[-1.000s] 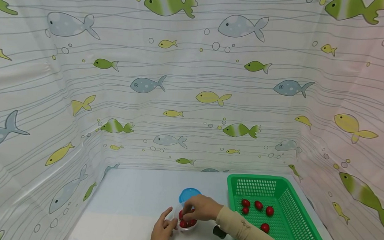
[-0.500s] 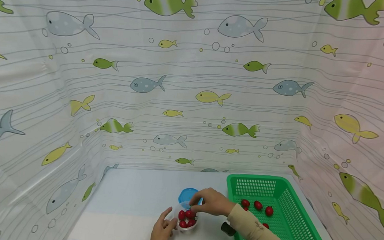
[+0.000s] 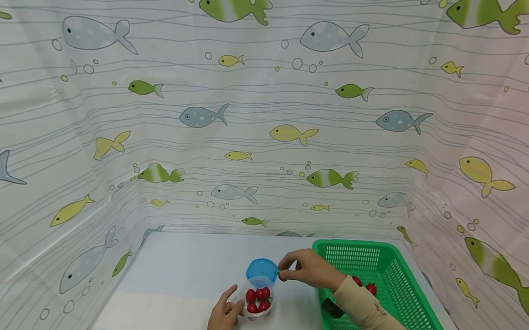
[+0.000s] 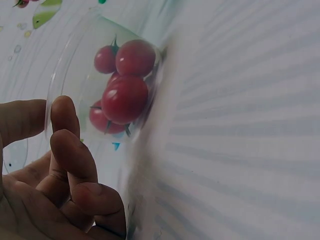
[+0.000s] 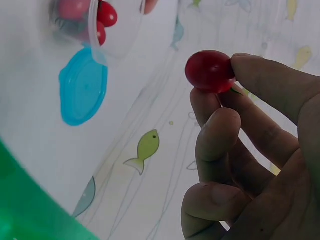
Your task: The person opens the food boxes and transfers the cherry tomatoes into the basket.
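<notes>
A clear plastic tub [image 4: 82, 75] holding several cherry tomatoes [image 3: 263, 306] stands on the white table. My left hand [image 3: 224, 316] pinches its rim between thumb and finger, as the left wrist view shows. Right of the tub and beside the blue lid [image 3: 258, 269], my right hand [image 3: 310, 270] is raised over the table. Between its thumb and fingertips it pinches one red cherry tomato [image 5: 207, 70], whose stem end points toward the palm in the right wrist view.
At the right sits a green perforated basket [image 3: 352, 244] with more tomatoes [image 3: 371, 289] inside, partly hidden behind my right forearm. A fish-print curtain [image 3: 247, 144] encloses the table at the back and both sides.
My right hand has come up out of the tub and moved right toward the basket, a cherry tomato now in its fingers. The left hand has stayed at the tub's rim.
</notes>
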Demonstrator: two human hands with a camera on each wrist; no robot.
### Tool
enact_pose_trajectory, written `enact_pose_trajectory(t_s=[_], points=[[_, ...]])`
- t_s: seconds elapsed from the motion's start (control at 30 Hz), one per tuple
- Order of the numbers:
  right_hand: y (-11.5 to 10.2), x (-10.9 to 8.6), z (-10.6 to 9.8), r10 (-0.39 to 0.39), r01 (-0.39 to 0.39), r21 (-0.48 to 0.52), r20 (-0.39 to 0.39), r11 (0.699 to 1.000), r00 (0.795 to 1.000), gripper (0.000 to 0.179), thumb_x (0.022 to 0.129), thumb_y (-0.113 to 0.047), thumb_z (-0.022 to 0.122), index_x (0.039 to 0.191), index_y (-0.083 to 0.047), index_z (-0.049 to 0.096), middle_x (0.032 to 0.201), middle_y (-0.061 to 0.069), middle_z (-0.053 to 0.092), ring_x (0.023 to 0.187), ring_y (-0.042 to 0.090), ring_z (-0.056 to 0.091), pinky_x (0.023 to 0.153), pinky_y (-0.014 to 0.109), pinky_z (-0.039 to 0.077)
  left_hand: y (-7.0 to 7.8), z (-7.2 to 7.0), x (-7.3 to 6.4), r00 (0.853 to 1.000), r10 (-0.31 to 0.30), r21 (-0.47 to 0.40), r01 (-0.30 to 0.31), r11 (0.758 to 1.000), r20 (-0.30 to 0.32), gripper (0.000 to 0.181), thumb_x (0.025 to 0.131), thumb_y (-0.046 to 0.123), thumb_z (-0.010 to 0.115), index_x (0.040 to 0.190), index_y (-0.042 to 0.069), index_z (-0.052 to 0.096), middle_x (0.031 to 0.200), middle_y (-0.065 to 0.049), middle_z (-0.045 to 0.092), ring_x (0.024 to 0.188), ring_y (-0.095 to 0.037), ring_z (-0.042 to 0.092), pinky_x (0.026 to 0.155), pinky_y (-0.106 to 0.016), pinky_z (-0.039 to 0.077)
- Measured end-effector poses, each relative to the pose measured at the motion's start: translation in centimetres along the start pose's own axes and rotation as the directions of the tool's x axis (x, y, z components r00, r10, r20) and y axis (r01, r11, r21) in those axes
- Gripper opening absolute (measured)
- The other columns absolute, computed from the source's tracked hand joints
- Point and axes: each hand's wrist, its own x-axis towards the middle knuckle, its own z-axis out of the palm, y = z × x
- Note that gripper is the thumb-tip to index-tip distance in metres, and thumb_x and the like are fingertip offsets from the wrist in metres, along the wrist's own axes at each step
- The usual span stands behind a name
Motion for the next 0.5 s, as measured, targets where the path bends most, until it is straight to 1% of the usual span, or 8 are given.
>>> enact_pose_trajectory(t_s=[0.13,0.23,0.33,0.4,0.5], points=[[0.9,-0.5,-0.5,-0.007,0.007,-0.016,-0.010,1.000,1.000,0.014,0.096,-0.029,0.073,0.107,-0.021,0.076,0.096,-0.013,0.072,0.077,0.005,0.064,0.069,0.028,0.052,0.1,0.0,0.0,1.000,-0.006,0.005,0.006,1.000,-0.004,0.066,0.101,0.034,0.064,0.150,-0.002,0.040,0.076,0.000,0.065,0.066,-0.017,0.053,0.059,-0.028,0.041],[1.5,-1.0,-0.8,-0.035,0.034,-0.031,-0.026,0.999,0.999,0.014,0.096,-0.030,0.072,0.108,-0.023,0.076,0.098,-0.014,0.072,0.078,0.006,0.063,0.068,0.027,0.052,0.1,0.0,0.0,1.000,-0.010,0.003,0.010,1.000,-0.005,0.066,0.101,0.034,0.064,0.151,-0.002,0.040,0.076,0.000,0.065,0.067,-0.017,0.053,0.060,-0.028,0.042],[1.8,-1.4,-1.1,-0.070,0.068,-0.037,-0.059,0.997,0.996,0.015,0.097,-0.030,0.071,0.110,-0.023,0.075,0.100,-0.014,0.072,0.083,0.008,0.063,0.069,0.028,0.052,0.1,0.0,0.0,1.000,-0.014,0.002,0.014,1.000,-0.007,0.066,0.101,0.034,0.064,0.151,-0.001,0.040,0.077,0.000,0.065,0.067,-0.017,0.053,0.060,-0.028,0.042],[2.0,-1.8,-1.3,-0.068,0.065,-0.040,-0.088,0.997,0.994,0.017,0.098,-0.031,0.070,0.111,-0.022,0.074,0.100,-0.014,0.071,0.085,0.009,0.062,0.070,0.028,0.051,0.1,0.0,0.0,1.000,-0.015,0.004,0.015,1.000,-0.008,0.066,0.101,0.035,0.064,0.151,-0.001,0.040,0.077,0.000,0.065,0.067,-0.017,0.053,0.060,-0.028,0.041],[2.2,-2.5,-1.8,-0.035,0.031,-0.028,-0.145,0.999,0.989,0.019,0.098,-0.031,0.070,0.112,-0.021,0.074,0.102,-0.013,0.071,0.085,0.011,0.060,0.070,0.029,0.051,0.1,0.0,-0.1,1.000,-0.015,0.003,0.016,1.000,-0.010,0.065,0.101,0.034,0.064,0.151,-0.001,0.040,0.077,0.000,0.065,0.067,-0.017,0.053,0.059,-0.028,0.041]])
